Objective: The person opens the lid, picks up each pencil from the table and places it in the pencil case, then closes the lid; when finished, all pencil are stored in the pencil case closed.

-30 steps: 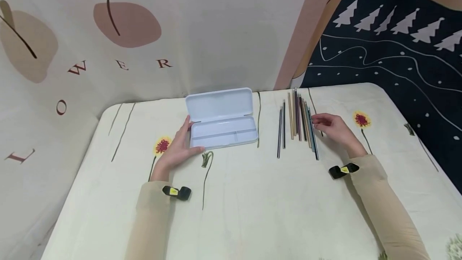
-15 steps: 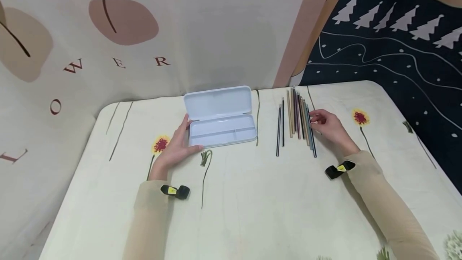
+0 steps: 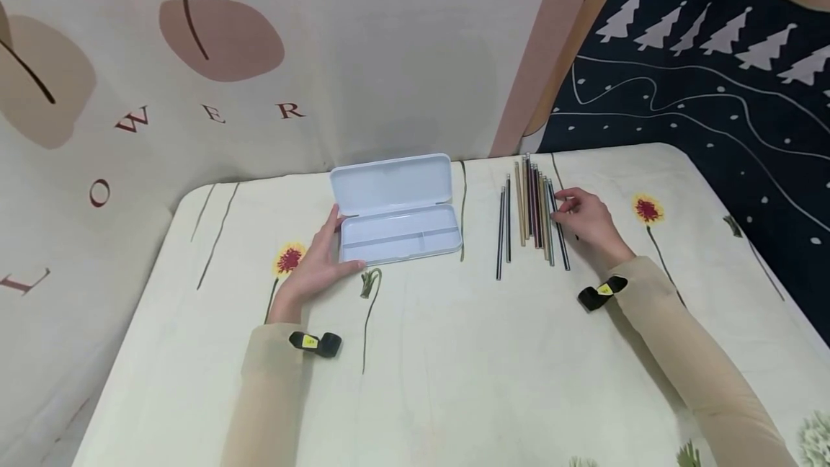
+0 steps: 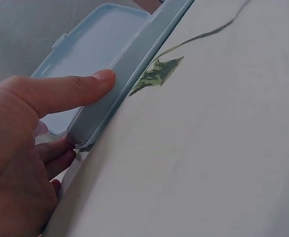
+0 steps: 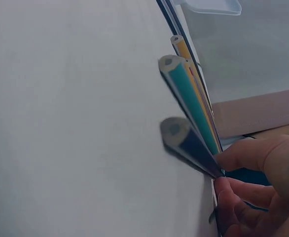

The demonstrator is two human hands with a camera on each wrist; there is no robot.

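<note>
An open light-blue pencil case (image 3: 400, 235) lies on the cloth with its lid raised at the back. My left hand (image 3: 314, 269) holds its left end, the thumb (image 4: 92, 88) along the front wall and fingers around the corner. To the right, several pencils (image 3: 533, 207) lie side by side in a loose bunch. My right hand (image 3: 586, 220) pinches a dark blue pencil (image 5: 191, 145) at the bunch's right edge between thumb and fingertips. Next to it lies a teal pencil (image 5: 191, 96). Part of the dark pencil is hidden behind the fingers in the right wrist view.
Two dark pencils (image 3: 501, 236) lie a little left of the bunch. A pale cloth (image 3: 441, 352) printed with flowers covers the table. Behind it hangs a light curtain (image 3: 415, 56), and a dark cloth with white trees (image 3: 700, 107) hangs at right.
My right hand has moved slightly left and away, shifting the dark blue pencil farther back; its near end now stands apart from the teal pencil. The left hand and case have stayed put.
</note>
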